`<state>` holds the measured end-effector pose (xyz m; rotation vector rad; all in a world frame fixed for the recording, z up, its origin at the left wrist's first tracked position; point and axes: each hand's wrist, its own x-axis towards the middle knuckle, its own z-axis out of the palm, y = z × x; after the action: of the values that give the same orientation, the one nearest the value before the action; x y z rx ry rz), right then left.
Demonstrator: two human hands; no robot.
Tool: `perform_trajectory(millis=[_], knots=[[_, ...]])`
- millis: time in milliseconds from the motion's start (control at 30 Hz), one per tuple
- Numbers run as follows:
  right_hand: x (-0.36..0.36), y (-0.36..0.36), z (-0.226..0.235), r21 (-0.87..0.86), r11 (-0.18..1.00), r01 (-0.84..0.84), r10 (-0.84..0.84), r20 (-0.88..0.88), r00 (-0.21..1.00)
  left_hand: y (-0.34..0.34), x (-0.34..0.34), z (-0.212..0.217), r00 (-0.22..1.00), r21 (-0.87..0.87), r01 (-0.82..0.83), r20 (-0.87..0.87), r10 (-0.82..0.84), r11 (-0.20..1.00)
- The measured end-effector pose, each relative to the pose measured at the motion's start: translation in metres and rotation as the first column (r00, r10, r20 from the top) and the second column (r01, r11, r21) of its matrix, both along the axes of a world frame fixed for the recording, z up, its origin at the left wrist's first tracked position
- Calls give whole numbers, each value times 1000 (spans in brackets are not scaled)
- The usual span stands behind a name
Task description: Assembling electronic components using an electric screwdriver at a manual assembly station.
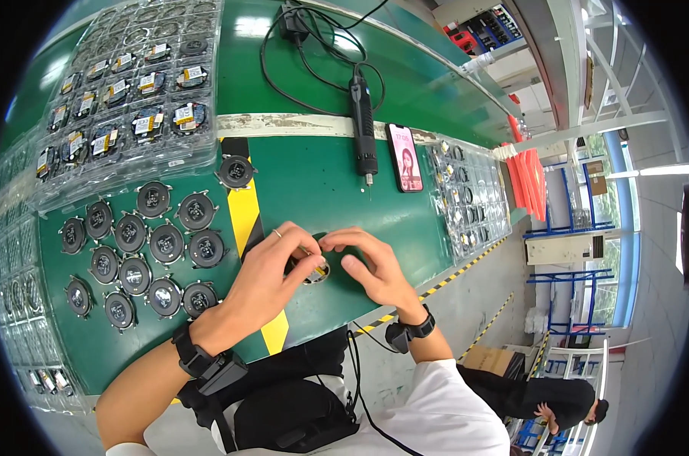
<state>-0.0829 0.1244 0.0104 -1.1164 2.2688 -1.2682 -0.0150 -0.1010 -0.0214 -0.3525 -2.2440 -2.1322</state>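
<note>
Broadly, green worktop (405,243): runs under the work, its far edge meeting a worn pale strip (284,125).
Tray stack (169,164): clear plastic, toward the worktop's far left corner, pockets holding small assemblies; a knock could jar them out.
Right-side tray (500,213): clear, along the worktop's right edge; a stray elbow could shift it.
Left hand (272,270): close to the near edge, thumb and bent fingers almost meeting at the round part; whether they grip it, I cannot tell.
Right hand (375,266): just beside, fingers curled, thumb standing apart, nothing visibly held.
Corded screwdriver (363,129): lies across the pale strip, tip toward the near edge; a tugged cable (265,64) could roll it against the phone (405,158).
Dark round cases (166,243): spread over the worktop's left end, one just beside the left hand; a sideways sweep could scuff them.
Round part (319,275): metal-rimmed, yellow inside, partly hidden under the left fingers, near the near edge; lopsided pressure could tip it.
Tiny speck (363,190): below the screwdriver's tip, unidentifiable; if loose, easily brushed away.
</note>
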Motion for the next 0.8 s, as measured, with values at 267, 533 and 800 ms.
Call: perform_trajectory(millis=[267,533,800], knots=[[-58,-9,-1,-88,996,36,32,669,743,1,-4,1,899,125,-301,369,237,946],[-150,-87,-16,-69,954,291,-211,536,817,4,-5,0,941,97,-252,256,221,963],[-143,-78,10,-200,897,394,-261,480,838,-1,-5,5,906,262,-306,375,195,915]])
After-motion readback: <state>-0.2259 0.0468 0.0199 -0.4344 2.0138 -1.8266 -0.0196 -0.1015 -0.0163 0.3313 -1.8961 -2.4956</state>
